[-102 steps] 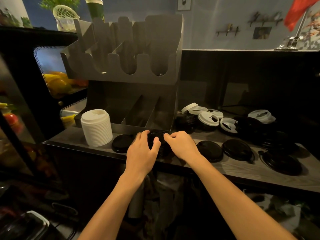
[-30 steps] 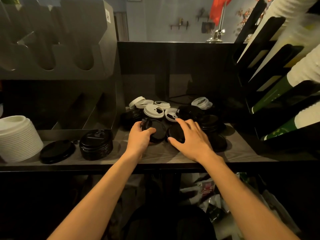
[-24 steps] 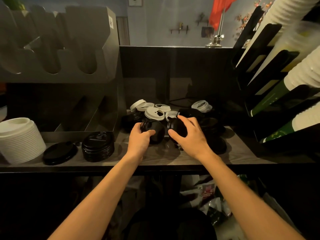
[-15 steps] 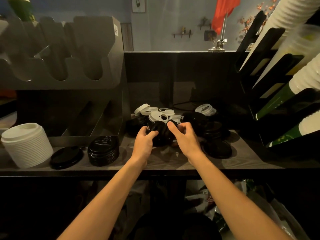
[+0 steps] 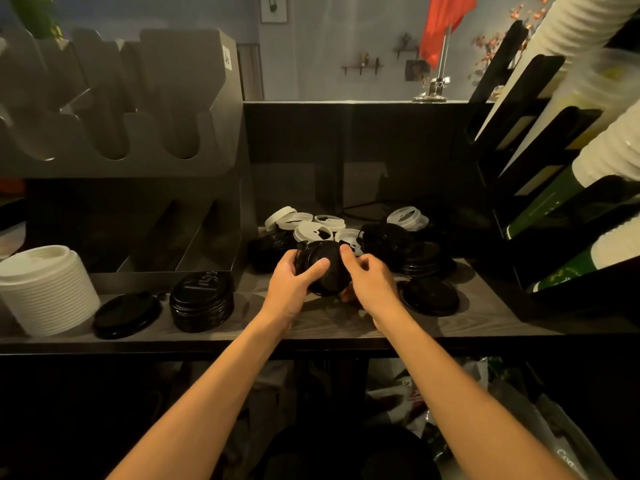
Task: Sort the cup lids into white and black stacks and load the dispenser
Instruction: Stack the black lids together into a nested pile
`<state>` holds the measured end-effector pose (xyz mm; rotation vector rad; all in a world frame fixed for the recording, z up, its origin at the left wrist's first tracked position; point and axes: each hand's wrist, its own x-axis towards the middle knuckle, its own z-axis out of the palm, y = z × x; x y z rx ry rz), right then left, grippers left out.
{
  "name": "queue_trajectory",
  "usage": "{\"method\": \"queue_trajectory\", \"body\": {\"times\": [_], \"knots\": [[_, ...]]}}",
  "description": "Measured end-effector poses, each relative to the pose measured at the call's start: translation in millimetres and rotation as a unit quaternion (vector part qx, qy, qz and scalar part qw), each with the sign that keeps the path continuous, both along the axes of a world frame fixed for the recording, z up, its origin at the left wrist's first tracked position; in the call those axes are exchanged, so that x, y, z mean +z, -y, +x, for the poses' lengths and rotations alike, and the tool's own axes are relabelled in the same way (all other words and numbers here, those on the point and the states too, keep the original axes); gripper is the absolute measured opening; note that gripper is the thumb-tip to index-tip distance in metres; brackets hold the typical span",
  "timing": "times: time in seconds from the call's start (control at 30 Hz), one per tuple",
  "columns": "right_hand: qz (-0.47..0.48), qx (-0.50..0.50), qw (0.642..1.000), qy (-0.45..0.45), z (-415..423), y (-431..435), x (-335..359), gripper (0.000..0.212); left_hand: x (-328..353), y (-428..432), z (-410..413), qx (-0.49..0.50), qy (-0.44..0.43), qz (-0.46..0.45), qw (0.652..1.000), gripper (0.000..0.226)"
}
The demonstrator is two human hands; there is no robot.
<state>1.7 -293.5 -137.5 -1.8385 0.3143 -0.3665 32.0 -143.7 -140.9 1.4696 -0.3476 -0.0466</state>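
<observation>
The white stack (image 5: 45, 289) of lids stands on the table (image 5: 311, 325) in front of the dispenser's (image 5: 131, 140) left end. A single black lid (image 5: 126, 315) lies before the dispenser's middle, and the black stack (image 5: 202, 301) sits before its right end. Just right of the dispenser, the left hand (image 5: 294, 285) grips a tilted bunch of black lids (image 5: 323, 268), thumb across the top. The right hand (image 5: 369, 280) curls its fingers round the bunch's other edge. Behind them, also right of the dispenser, lies the unsorted pile (image 5: 346, 230) of white and black lids.
</observation>
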Motion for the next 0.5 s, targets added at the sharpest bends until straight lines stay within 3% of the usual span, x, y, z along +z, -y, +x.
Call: {"method": "queue_trajectory", "body": {"times": [0.13, 0.5], "knots": [[0.025, 0.048, 0.996, 0.069, -1, -3, -2, 0.028, 1, -1, -1, 0.002, 0.014, -0.005, 1.0, 0.022], [0.067, 0.041, 0.989, 0.123, -12, 0, 2, 0.022, 6, 1, -6, -0.002, -0.006, -0.015, 1.0, 0.03]]}}
